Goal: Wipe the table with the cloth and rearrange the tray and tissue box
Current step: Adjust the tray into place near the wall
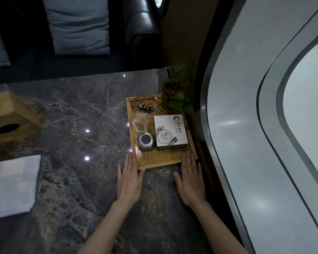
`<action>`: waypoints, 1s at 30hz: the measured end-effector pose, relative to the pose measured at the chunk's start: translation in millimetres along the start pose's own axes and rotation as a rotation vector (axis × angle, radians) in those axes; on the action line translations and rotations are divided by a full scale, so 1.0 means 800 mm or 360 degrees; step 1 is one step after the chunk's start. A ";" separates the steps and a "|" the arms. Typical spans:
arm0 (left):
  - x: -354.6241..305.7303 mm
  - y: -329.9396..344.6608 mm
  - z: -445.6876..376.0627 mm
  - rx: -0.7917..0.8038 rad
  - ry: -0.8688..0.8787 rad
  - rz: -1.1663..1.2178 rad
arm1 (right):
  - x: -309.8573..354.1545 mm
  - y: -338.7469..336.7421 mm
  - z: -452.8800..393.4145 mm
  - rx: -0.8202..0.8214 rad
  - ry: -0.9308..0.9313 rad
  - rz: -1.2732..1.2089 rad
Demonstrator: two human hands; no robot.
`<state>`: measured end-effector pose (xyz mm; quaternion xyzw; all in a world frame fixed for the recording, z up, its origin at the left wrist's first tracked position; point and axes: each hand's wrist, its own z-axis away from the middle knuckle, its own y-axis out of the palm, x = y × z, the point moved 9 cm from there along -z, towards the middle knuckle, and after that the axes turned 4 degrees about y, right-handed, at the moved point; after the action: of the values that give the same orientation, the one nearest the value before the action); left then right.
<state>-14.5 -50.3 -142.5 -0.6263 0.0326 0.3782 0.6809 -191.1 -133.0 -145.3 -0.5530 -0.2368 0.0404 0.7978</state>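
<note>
Both hands lie flat with fingers straight on the dark marble table (pixel 77 110), gripping nothing: the left hand (pixel 129 180) touches the near left corner of the wooden tray (pixel 162 159), and the right hand (pixel 191 180) touches its near right corner. The white cloth (pixel 11 186) rests folded at the table's left edge. On the tray stand a white box (pixel 170 131), a small grey gadget (pixel 146 141), a clear toothpick holder (pixel 141 122), an ashtray (pixel 146 107) and a plant (pixel 174 94), while the wooden tissue box (pixel 11 116) sits well apart, far left.
</note>
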 end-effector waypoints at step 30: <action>-0.003 0.004 0.003 -0.0032 0.0026 0.0051 | -0.004 0.001 0.007 -0.0027 0.0039 -0.0085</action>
<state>-19.2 -49.9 -143.3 -0.6355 0.0443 0.3843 0.6682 -196.4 -129.0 -145.8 -0.5537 -0.2420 0.0100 0.7967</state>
